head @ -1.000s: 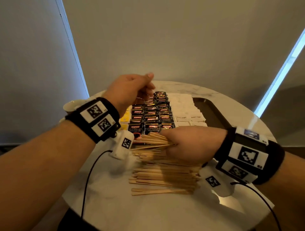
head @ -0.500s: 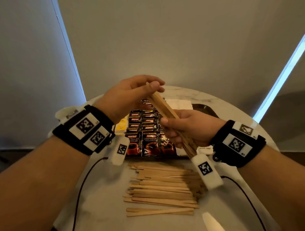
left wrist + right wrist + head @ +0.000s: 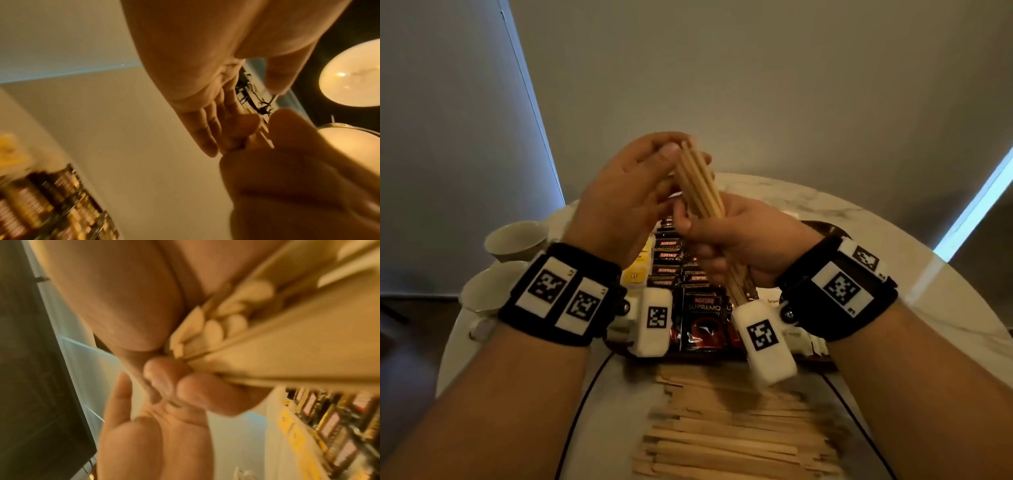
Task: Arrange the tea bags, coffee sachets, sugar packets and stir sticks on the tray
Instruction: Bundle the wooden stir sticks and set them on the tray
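Note:
In the head view my right hand [image 3: 698,236] grips a bundle of wooden stir sticks [image 3: 700,185] around its lower half and holds it tilted above the tray [image 3: 822,228]. My left hand [image 3: 681,150] holds the bundle's top end between thumb and fingers. The right wrist view shows the stick ends [image 3: 287,353] fanned out under my curled fingers [image 3: 205,394]. Many loose stir sticks [image 3: 736,442] lie on the table in front of the tray. On the tray are rows of dark coffee sachets [image 3: 700,308], yellow tea bags [image 3: 635,274] on the left and white sugar packets [image 3: 796,337] on the right.
Two pale cups [image 3: 517,240] [image 3: 489,287] stand at the left of the round marble table [image 3: 928,308]. A bare dark strip of tray shows at the far right. Wrist-camera cables trail over the table's near edge.
My right hand picked a bundle of sticks off the table pile and raised it over the tray. My left hand left the sachets and took the bundle's top end; both hands rose further.

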The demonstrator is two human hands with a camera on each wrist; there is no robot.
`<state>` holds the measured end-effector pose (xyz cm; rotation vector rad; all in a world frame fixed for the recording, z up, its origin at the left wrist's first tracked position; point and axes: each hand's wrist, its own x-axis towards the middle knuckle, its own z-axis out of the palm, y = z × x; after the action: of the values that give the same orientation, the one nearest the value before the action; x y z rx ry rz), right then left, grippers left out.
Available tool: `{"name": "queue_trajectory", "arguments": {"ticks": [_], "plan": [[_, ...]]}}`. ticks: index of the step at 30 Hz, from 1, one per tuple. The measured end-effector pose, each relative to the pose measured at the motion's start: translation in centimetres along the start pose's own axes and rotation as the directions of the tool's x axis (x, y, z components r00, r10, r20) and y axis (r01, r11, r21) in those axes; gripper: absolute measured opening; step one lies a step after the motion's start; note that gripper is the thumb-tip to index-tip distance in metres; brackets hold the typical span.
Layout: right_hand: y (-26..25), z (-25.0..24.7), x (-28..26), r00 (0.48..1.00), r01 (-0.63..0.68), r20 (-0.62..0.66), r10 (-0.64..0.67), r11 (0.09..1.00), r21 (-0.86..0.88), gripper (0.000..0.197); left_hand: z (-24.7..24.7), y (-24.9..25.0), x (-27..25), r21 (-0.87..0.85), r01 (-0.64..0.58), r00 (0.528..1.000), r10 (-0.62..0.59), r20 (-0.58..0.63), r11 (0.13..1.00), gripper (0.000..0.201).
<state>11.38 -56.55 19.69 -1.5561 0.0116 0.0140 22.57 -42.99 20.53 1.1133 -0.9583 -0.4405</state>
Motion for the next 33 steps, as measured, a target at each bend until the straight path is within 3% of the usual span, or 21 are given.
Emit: {"name": "queue_trajectory", "arguments": {"ticks": [2, 4, 7, 9, 12, 17, 23, 28, 33], "plan": [[-0.4, -0.5, 0.5, 0.996, 0.087, -0.039, -0.081, 0.979, 0.182, 0.014, -0.2, -0.9, -0.2, -0.152, 0.096, 0.994, -0.104, -0.043, 0.984, 0.051], [-1.0, -0.9, 1.0, 0.980, 0.195, -0.110, -0.168, 0.928, 0.317, 0.031, 0.2, -1.5, -0.6, -0.193, 0.269, 0.959, -0.281, -0.036, 0.944, 0.065], [-1.3, -1.3, 1.4, 0.927, 0.371, -0.214, -0.308, 0.833, 0.410, 0.040, 1.1, -2.3, -1.1, -0.186, 0.536, 0.843, -0.534, 0.062, 0.824, 0.084], [-1.0, -1.3, 1.7, 0.884, 0.467, -0.243, -0.400, 0.797, 0.384, 0.043, 1.3, -2.9, -1.1, -0.218, 0.611, 0.790, -0.604, 0.106, 0.761, 0.091], [-0.2, -0.9, 2.2, 0.830, 0.556, -0.246, -0.500, 0.779, 0.291, 0.048, 1.2, -3.6, -1.0, -0.247, 0.634, 0.768, -0.633, 0.097, 0.733, 0.093], [-0.2, -0.5, 2.2, 0.776, 0.629, -0.216, -0.593, 0.750, 0.203, 0.050, 0.5, -4.2, -0.9, -0.312, 0.614, 0.775, -0.628, 0.066, 0.725, 0.086], [1.4, 0.0, 2.5, 0.872, 0.452, -0.137, -0.471, 0.880, -0.146, 0.038, 1.3, -4.7, -1.3, -0.405, 0.572, 0.806, -0.581, 0.115, 0.713, 0.067], [1.3, -0.2, 2.3, 0.875, 0.433, -0.178, -0.451, 0.892, -0.131, 0.034, 1.0, -5.0, -1.3, -0.479, 0.574, 0.790, -0.602, 0.112, 0.664, 0.059], [2.0, 0.0, 2.4, 0.900, 0.355, -0.145, -0.411, 0.884, -0.303, 0.027, 1.0, -4.8, -1.4, -0.499, 0.521, 0.825, -0.558, 0.087, 0.693, 0.057]]}}
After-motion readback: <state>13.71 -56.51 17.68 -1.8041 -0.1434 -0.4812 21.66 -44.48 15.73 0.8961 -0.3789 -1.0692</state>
